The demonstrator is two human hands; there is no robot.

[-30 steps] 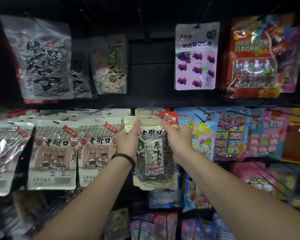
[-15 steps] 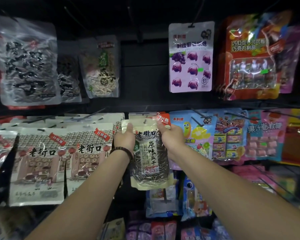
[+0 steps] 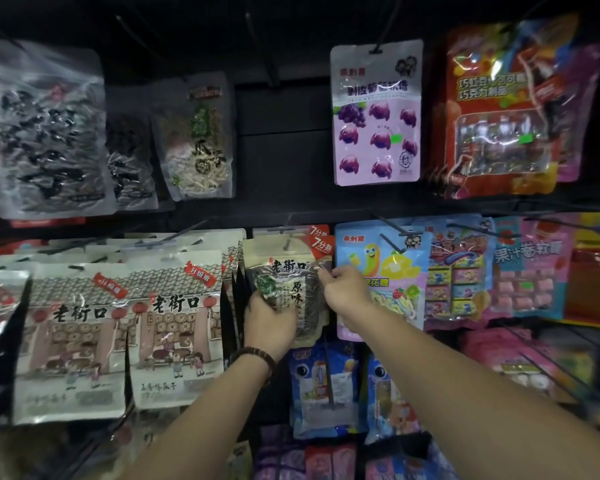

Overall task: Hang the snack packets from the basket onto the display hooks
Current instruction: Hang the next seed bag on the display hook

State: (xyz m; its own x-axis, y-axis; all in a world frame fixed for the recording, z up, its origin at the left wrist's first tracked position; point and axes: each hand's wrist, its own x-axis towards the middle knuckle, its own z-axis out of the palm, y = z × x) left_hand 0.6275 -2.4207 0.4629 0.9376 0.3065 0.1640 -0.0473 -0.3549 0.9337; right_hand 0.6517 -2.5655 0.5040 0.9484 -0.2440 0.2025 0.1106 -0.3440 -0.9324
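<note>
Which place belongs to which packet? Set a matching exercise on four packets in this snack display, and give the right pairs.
Column A
1. sunflower seed packet
2. grape candy packet
3. white packet with house drawing
4. blue packet with yellow cartoon figure

Column B
a. upper row, purple and pink
b. lower row, left of the left hand
c. held in both hands
d. lower row, just behind the right hand

Pairs: 1-c, 2-a, 3-b, 4-d

A dim black panelled display wall (image 3: 284, 109) fills the background.
</note>
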